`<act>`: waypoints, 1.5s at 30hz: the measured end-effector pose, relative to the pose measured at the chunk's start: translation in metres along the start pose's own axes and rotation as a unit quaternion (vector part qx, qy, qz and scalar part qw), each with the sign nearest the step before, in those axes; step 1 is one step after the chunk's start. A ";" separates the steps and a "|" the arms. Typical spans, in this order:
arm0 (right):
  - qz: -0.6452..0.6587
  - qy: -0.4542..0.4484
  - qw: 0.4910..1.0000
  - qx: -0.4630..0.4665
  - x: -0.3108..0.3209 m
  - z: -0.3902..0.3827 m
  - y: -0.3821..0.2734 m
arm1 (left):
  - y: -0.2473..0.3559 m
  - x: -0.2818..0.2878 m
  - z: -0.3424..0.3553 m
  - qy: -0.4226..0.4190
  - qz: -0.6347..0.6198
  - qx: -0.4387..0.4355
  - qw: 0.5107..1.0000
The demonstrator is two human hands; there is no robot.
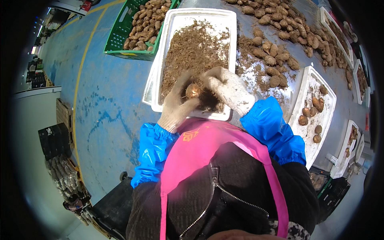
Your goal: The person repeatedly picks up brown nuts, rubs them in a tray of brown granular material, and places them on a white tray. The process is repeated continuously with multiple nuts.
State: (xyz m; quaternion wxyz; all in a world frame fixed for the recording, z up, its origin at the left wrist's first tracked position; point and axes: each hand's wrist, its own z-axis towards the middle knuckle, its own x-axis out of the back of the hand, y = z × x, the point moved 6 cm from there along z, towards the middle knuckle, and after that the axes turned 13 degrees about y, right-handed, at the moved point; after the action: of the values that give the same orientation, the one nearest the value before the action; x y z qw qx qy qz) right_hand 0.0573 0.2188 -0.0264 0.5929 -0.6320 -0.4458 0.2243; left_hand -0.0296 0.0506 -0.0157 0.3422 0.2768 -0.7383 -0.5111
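Both my hands wear dirty knit gloves and blue sleeve covers. My left hand (176, 106) and my right hand (226, 88) together grip one brown bulb (193, 91) with a dark tuft of roots hanging under it. They hold it above the near end of a white tray (160, 60) filled with loose brown root trimmings.
A heap of brown bulbs (280, 36) covers the table to the right. Another white tray (308, 132) with several bulbs lies at my right. A green crate (120, 40) of bulbs stands on the blue floor at far left. More white trays line the table's right edge.
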 end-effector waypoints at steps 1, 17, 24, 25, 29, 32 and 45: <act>0.041 -0.010 0.999 -0.007 -0.004 -0.006 -0.002 | 0.000 0.000 0.001 0.000 -0.003 0.000 1.000; 0.179 -0.136 0.973 -0.045 -0.006 -0.011 -0.008 | -0.005 0.002 0.002 0.028 -0.005 0.018 0.999; -0.209 -0.029 0.967 0.144 -0.009 0.016 -0.012 | -0.004 0.001 -0.002 -0.013 0.002 0.009 1.000; -0.231 -0.003 0.965 0.123 -0.004 0.019 -0.008 | -0.003 0.002 -0.002 -0.009 -0.023 0.012 1.000; 0.047 -0.046 0.998 0.023 0.001 0.002 0.000 | -0.001 0.003 0.003 0.005 -0.003 0.010 1.000; 0.014 -0.095 0.994 0.058 -0.007 -0.009 -0.004 | -0.001 -0.005 0.000 -0.031 -0.093 0.051 0.994; -0.071 -0.127 0.940 0.309 -0.008 -0.006 -0.035 | 0.002 0.002 0.005 -0.016 0.028 -0.013 0.999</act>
State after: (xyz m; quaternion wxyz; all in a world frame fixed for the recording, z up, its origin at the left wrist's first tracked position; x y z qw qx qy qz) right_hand 0.0479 0.2051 0.0058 0.7116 -0.3507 -0.4700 0.3869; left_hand -0.0346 0.0526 -0.0148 0.3484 0.2433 -0.7444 -0.5150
